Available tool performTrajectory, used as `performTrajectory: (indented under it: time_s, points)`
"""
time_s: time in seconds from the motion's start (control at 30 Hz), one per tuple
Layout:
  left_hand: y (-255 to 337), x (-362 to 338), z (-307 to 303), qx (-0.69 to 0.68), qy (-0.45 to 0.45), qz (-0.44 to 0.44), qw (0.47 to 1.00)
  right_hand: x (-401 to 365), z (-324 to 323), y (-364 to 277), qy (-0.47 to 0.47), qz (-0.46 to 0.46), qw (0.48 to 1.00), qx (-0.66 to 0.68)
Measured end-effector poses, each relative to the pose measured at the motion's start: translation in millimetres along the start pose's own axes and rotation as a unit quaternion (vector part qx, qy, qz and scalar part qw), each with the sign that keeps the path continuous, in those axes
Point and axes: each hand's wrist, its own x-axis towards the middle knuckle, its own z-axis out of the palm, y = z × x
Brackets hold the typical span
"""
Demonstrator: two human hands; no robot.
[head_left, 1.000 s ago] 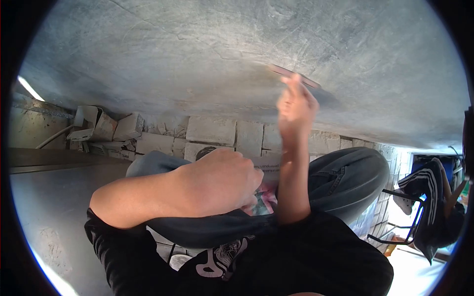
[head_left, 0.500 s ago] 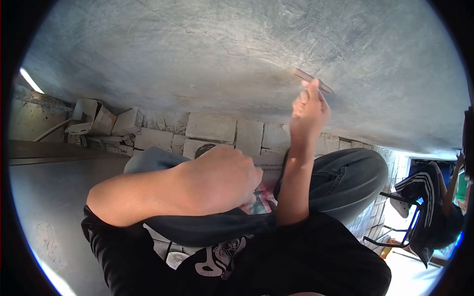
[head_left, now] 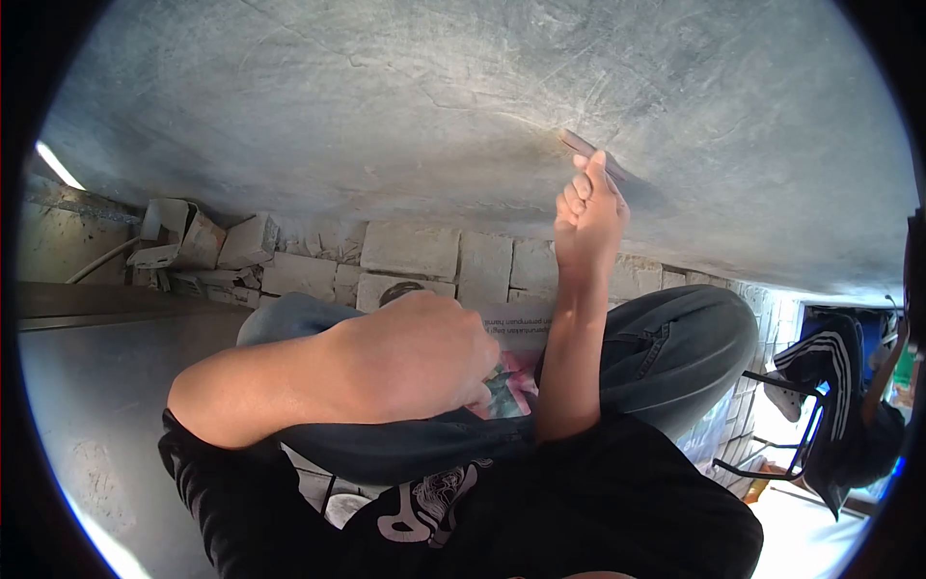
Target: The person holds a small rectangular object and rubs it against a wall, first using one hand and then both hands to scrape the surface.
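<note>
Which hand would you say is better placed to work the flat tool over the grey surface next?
Probably right. The right hand grips the flat tool against the grey surface; the left hand rests down on the lap.

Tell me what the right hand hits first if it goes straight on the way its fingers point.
The right hand holds a flat tool that seems to lie against the grey wall, so that wall comes first; depth is unclear.
</note>
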Motion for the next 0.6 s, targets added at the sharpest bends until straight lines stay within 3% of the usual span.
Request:
performTrajectory:
  time_s: [0.07, 0.13, 0.27, 0.33, 0.43, 0.53, 0.6]
  points:
    - [5.6, 5.7, -1.8, -0.016, -0.006, 0.014, 1.000, -4.6, 18.3, 0.9, -0.010, -0.008, 1.000, -0.027]
    - [7.1, 9.4, -4.6, -0.028, -0.013, 0.029, 0.999, -15.8, 59.6, 14.6, -0.114, 0.017, 0.990, -0.083]
    - [-8.4, 8.7, -0.5, -0.001, 0.039, 0.021, 0.999, -16.7, 62.5, 21.8, -0.118, 0.036, 0.991, -0.059]
    - [-14.1, 4.3, 2.9, 0.022, 0.062, 0.022, 0.998, -9.4, 34.1, 10.0, -0.022, -0.005, 0.995, -0.096]
    - [-7.1, 0.2, 3.7, 0.006, 0.060, 0.032, 0.998, 0.0, -2.8, -9.9, 0.017, -0.016, 0.997, -0.074]
    - [2.0, 5.5, 2.0, -0.014, 0.027, 0.046, 0.998, -5.4, 10.9, 3.2, -0.048, -0.043, 0.992, -0.109]
    - [3.5, 8.8, -2.7, -0.016, 0.040, 0.058, 0.997, -12.4, 48.8, 21.6, -0.076, 0.025, 0.993, -0.084]
